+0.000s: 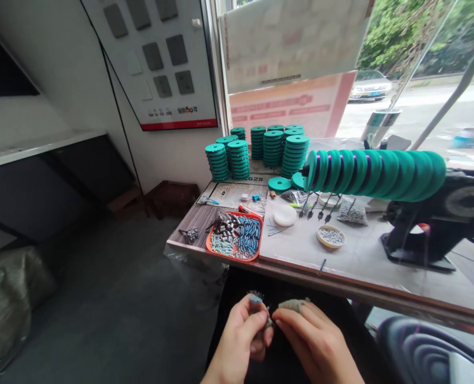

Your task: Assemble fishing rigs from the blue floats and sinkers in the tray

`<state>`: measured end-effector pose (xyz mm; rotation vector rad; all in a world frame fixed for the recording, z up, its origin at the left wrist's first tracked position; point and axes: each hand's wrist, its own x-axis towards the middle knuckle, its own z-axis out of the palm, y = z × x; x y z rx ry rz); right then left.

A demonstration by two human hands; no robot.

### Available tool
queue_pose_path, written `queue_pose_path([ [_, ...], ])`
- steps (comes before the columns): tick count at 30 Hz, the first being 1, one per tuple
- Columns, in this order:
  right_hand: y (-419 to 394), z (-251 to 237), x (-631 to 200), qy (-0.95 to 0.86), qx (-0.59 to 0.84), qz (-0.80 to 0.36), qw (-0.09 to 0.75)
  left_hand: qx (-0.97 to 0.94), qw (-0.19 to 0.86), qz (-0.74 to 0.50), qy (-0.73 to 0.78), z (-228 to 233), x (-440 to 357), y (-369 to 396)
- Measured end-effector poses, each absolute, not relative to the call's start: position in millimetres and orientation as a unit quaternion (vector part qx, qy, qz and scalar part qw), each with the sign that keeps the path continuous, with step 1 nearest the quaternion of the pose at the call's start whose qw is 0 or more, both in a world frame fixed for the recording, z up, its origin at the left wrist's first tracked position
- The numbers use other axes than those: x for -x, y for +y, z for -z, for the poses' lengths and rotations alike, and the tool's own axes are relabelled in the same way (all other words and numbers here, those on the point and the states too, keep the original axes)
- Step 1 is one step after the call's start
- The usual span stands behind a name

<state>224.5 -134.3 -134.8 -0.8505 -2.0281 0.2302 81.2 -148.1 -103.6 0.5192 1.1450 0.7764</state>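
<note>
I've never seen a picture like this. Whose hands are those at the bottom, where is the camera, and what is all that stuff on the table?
The camera sits on a person's head, looking forward and down, so both hands are that person's own. The left hand pinches a small blue-tipped piece; the right hand holds a small grey bundle. Both are too small to name exactly. On the table stand stacks of green spools, with more threaded in a row on a black machine. An orange tray holds small blue and grey parts, and a little dish holds grey beads.
</note>
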Motion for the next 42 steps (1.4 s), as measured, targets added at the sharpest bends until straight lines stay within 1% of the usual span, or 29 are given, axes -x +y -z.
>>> queue_pose_path([
  [7, -133.2, 136.3, -226.3, -0.809, 0.392, -0.048, 0.434, -0.267, 0.705, -0.358, 0.551, 102.1, -80.2, -148.3],
  [13, -134.5, 133.7, -223.7, -0.82, 0.356, -0.089, 0.44, -0.25, 0.695, -0.379, 0.558, 104.8, -79.0, -149.1],
  [20, -136.6, 128.3, -222.5, -0.827, 0.334, -0.098, 0.442, -0.252, 0.71, -0.366, 0.546, 104.9, -79.0, -148.1],
  [31, -135.7, 134.0, -224.6, -0.812, 0.368, -0.076, 0.447, -0.258, 0.711, -0.356, 0.549, 102.9, -78.5, -147.8],
  [36, -135.9, 131.3, -222.8, -0.83, 0.342, -0.086, 0.432, -0.232, 0.722, -0.367, 0.538, 103.8, -78.0, -147.3],
  [42, -135.8, 126.8, -222.3, -0.83, 0.324, -0.094, 0.445, -0.226, 0.728, -0.366, 0.534, 105.9, -76.9, -146.8],
])
